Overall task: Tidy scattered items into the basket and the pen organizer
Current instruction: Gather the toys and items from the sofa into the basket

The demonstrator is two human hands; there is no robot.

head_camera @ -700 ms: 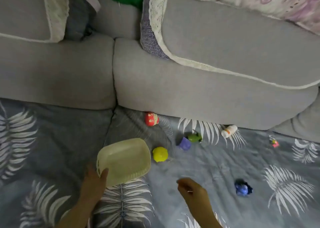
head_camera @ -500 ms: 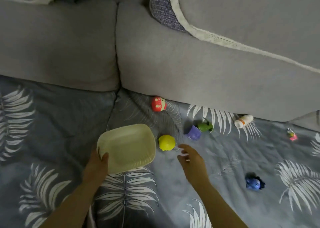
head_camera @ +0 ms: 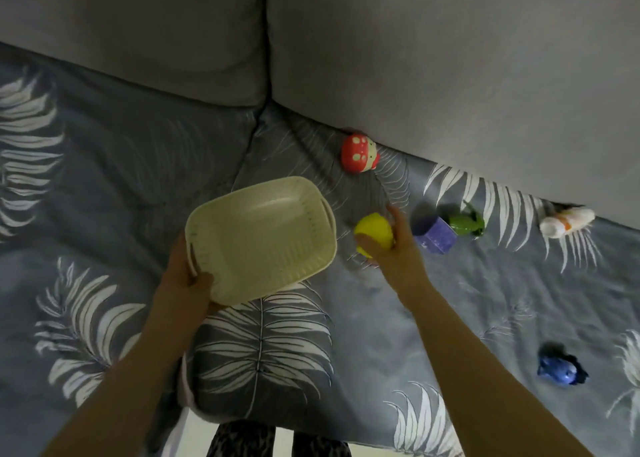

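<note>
My left hand grips the near left rim of a cream plastic basket, which is empty and tilted above the sofa seat. Just right of the basket, my right hand wraps around a yellow ball. A purple cube-shaped pen organizer lies on its side to the right of that hand, touching a green toy. A red mushroom toy rests against the backrest. Farther right are a white and orange toy and a blue toy.
The seat wears a grey-blue cover printed with white leaves. Grey sofa back cushions rise behind the toys. The seat's front edge runs along the bottom, with patterned trouser legs below it.
The view has dropped toward the seat. My right hand reached forward and closed around the yellow ball. My left hand kept hold of the basket.
</note>
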